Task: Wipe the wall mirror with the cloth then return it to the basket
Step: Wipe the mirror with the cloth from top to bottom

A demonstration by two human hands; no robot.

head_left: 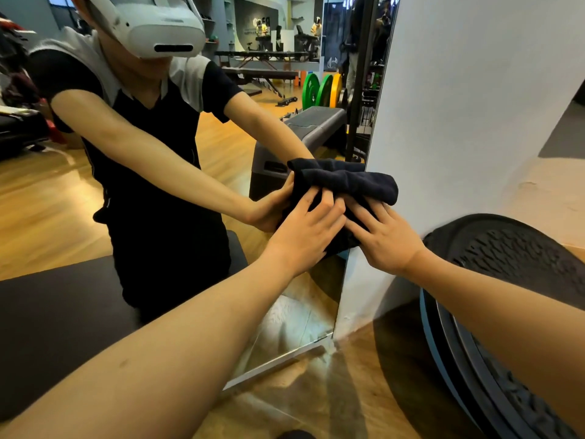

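Two hands press one dark cloth (348, 182) flat against the wall mirror (221, 147), right at its edge where the glass meets a white wall (459, 106). The left hand (304, 236) lies on the lower left of the cloth with fingers spread and nearly straight; the right hand (384, 239) lies just beside it, fingers likewise extended, their tips on the fabric. Neither hand curls round the cloth. The bunched upper fold of the cloth overlaps the mirror's edge onto the wall. A black balance-trainer dome (506, 280) with a blue rim leans against the wall to the right, above the wooden floor (364, 375). Reflected in the glass are green and yellow weight plates (319, 88).
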